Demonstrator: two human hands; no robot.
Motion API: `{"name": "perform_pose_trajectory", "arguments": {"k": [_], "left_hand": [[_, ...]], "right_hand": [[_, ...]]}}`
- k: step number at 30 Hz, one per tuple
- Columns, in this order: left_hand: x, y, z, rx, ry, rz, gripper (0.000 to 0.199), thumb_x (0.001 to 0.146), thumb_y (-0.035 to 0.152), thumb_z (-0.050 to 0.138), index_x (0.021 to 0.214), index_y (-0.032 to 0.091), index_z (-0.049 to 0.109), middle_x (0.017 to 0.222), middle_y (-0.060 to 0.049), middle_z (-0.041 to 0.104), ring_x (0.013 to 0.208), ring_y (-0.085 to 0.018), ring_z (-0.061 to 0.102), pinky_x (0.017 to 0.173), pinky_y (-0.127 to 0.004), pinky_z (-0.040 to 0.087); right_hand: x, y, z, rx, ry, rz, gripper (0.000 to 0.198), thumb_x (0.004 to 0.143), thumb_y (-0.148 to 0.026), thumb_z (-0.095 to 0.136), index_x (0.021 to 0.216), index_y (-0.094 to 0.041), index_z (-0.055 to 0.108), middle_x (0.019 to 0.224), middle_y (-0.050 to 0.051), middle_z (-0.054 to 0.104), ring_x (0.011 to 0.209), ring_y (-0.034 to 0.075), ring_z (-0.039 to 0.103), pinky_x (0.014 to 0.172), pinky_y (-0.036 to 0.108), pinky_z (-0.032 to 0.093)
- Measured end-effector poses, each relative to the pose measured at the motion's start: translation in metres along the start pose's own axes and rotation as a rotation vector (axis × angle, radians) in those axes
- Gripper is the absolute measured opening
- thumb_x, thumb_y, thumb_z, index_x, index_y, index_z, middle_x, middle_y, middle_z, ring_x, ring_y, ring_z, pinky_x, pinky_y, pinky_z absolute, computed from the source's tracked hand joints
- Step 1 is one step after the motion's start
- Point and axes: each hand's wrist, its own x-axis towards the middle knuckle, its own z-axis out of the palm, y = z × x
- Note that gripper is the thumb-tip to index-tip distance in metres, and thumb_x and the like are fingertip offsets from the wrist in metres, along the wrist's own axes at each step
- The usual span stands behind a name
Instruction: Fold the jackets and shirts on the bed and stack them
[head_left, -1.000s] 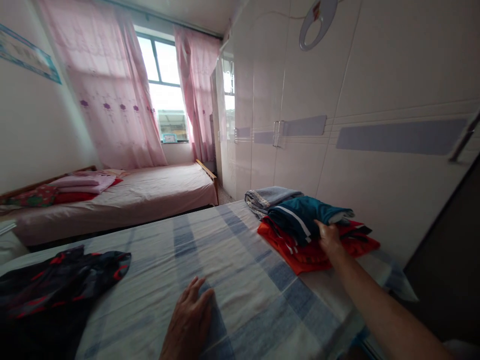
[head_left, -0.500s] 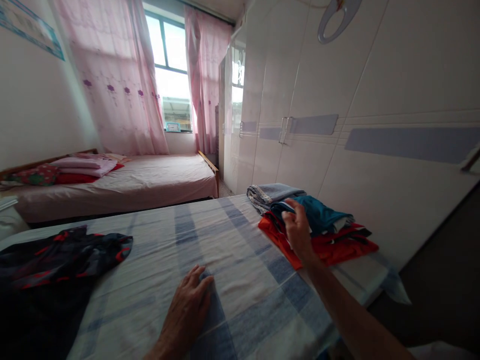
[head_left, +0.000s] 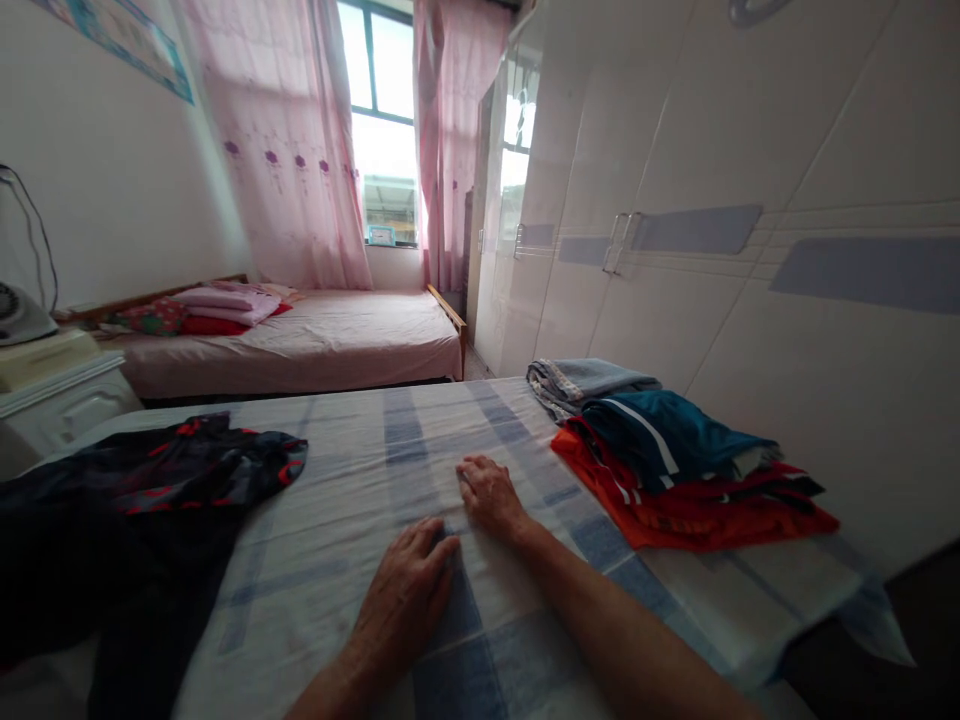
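Observation:
My left hand (head_left: 409, 585) rests palm down on the blue-and-white checked bedsheet (head_left: 345, 560), its fingers stretched out and nothing in it. Just ahead and to its right, my right hand (head_left: 491, 497) lies on the same sheet, fingers slightly bent and apart, also holding nothing. To the right of it sits a pile of folded clothes: a teal garment with a white stripe (head_left: 682, 430) on top of red and orange garments (head_left: 705, 515). A folded grey cloth (head_left: 592, 380) lies behind them. Dark clothes with red marks (head_left: 217, 465) are spread loosely at the left.
A long white wardrobe (head_left: 675, 330) runs along the right side. Beyond the near bed stands another bed (head_left: 360, 340) with folded pink bedding (head_left: 232, 300). At the far left is a white cabinet (head_left: 67, 405). Pink curtains (head_left: 285, 130) hang at the window.
My right hand has left the teal garment on the pile and come left onto the sheet beside my left hand. My left hand stays on the sheet. The view has turned slightly left.

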Motion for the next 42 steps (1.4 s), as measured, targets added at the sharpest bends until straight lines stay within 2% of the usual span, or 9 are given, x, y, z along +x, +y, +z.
{"name": "perform_pose_trajectory", "arguments": {"k": [5, 16, 42], "left_hand": [[0.003, 0.006, -0.007, -0.013, -0.029, -0.017, 0.031, 0.081, 0.011, 0.047, 0.107, 0.020, 0.062, 0.120, -0.012, 0.055, 0.113, -0.027, 0.051, 0.098, -0.048, 0.042], [0.006, 0.012, -0.015, -0.070, -0.069, -0.098, 0.027, 0.078, 0.014, 0.055, 0.103, 0.023, 0.059, 0.117, -0.006, 0.054, 0.114, -0.022, 0.047, 0.103, -0.042, 0.036], [0.005, 0.011, -0.013, -0.085, -0.038, -0.094, 0.021, 0.077, 0.017, 0.058, 0.097, 0.022, 0.059, 0.111, -0.005, 0.056, 0.107, -0.021, 0.049, 0.099, -0.037, 0.036]], "right_hand": [[0.001, 0.003, -0.004, -0.028, -0.026, -0.004, 0.028, 0.083, -0.019, 0.046, 0.108, -0.022, 0.059, 0.122, 0.006, 0.056, 0.117, 0.017, 0.047, 0.097, 0.032, 0.031], [0.004, 0.007, -0.004, -0.017, -0.058, -0.010, 0.030, 0.084, -0.021, 0.042, 0.108, -0.021, 0.060, 0.122, 0.007, 0.056, 0.117, 0.020, 0.048, 0.096, 0.037, 0.033], [0.007, 0.011, -0.006, -0.024, -0.070, -0.052, 0.032, 0.085, -0.025, 0.039, 0.107, -0.017, 0.061, 0.122, 0.010, 0.056, 0.115, 0.020, 0.051, 0.097, 0.035, 0.037]]}}
